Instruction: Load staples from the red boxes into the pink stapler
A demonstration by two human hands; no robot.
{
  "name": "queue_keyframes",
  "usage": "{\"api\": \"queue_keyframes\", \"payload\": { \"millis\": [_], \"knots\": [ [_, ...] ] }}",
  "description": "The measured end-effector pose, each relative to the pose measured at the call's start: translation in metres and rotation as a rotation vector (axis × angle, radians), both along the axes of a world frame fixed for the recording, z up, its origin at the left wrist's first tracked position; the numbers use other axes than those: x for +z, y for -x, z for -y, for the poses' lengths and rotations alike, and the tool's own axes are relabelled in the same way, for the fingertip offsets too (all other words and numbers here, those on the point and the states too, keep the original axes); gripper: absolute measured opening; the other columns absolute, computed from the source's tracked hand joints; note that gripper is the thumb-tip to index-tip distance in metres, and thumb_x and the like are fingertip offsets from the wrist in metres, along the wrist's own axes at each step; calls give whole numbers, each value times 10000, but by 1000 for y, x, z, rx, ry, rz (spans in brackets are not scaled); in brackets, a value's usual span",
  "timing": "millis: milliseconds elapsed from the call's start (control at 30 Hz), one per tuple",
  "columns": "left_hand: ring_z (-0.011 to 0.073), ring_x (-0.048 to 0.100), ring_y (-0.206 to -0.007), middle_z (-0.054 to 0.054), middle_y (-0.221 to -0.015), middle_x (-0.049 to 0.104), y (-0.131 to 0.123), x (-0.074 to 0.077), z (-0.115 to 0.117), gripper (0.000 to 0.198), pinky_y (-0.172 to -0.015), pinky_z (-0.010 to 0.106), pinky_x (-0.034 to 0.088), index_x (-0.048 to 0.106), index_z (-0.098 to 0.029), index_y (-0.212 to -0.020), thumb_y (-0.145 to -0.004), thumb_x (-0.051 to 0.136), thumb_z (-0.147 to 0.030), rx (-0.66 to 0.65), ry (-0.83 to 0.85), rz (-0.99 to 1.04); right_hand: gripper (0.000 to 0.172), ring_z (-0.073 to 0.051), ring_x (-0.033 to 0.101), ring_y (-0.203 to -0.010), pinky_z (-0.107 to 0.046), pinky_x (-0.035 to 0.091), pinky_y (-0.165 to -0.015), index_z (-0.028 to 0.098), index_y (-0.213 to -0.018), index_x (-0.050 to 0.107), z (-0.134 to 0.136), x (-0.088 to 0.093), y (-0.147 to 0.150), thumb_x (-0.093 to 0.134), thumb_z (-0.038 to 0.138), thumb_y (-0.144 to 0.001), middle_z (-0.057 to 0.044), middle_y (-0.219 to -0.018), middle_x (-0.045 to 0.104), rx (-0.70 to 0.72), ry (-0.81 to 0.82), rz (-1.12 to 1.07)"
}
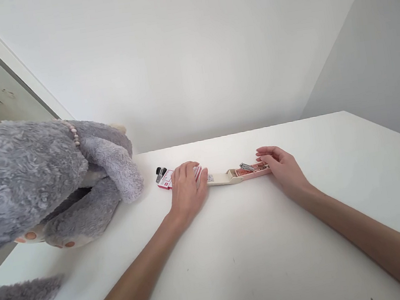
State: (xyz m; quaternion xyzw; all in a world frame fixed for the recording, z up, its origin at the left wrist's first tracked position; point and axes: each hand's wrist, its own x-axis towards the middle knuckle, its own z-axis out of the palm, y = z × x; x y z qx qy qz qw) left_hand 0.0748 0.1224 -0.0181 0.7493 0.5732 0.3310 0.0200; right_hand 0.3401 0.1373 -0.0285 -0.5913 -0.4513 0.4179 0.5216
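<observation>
My left hand (188,189) rests over a small white and red pack (166,179), its fingers bent over the top. A black and silver item (160,172) lies at the pack's left end. Between my hands is an unfolded case, with a cream half (220,179) and a pink half (254,174) joined at a hinge. A small silver metal tool (246,166) lies tilted on the pink tray. My right hand (282,166) holds the pink half's right end between thumb and fingers.
A large grey plush toy (23,176) with a bead string lies along the left side, its limb near the pack. The white table (238,254) meets a pale wall behind.
</observation>
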Motion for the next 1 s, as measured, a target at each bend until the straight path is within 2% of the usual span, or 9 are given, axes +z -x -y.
{"api": "queue_keyframes", "payload": {
  "millis": [167,333,467,767,900,1000],
  "knots": [
    [270,559,-1231,91,-1290,655,2,-1,1,340,-1088,481,392,576,-216,-1208,-1079,348,-433,-21,59,7,278,-270,698,-1084,-416,527,-930,260,-1078,694,3,5,1,630,336,-818,-52,-1205,719,30,38,50],
    [259,523,-1336,79,-1342,650,2,-3,1,351,-1215,541,275,613,-240,-1197,-1082,333,-417,-33,62,-50,266,-268,709,-1055,-415,522,-909,255,-1063,694,3,6,3,609,312,-817,-56,-1181,727,38,34,123],
    [248,491,-1394,76,-1354,647,1,-4,2,405,-1243,563,233,651,-252,-1183,-1092,293,-418,-34,75,-77,248,-257,723,-1000,-422,526,-903,256,-1042,696,4,5,3,602,294,-815,-55,-1171,730,41,27,145],
    [228,545,-1345,74,-1354,664,2,-3,1,479,-1248,547,239,681,-231,-1186,-1099,222,-332,-4,59,-41,254,-251,746,-911,-439,552,-879,255,-1053,688,5,6,4,595,284,-819,-60,-1177,721,56,31,125],
    [248,580,-1286,78,-1333,672,2,-3,-2,386,-1234,549,264,615,-227,-1261,-1070,280,-249,37,21,-44,240,-256,746,-932,-467,553,-929,260,-1046,689,6,6,4,590,283,-829,-55,-1178,715,47,20,144],
    [284,564,-1264,111,-1318,662,4,-6,-3,353,-1219,575,280,551,-204,-1324,-1030,356,-208,56,-19,-76,230,-255,748,-893,-473,590,-903,272,-1047,686,7,6,4,620,310,-830,-59,-1193,701,53,24,94]
  ]
}}
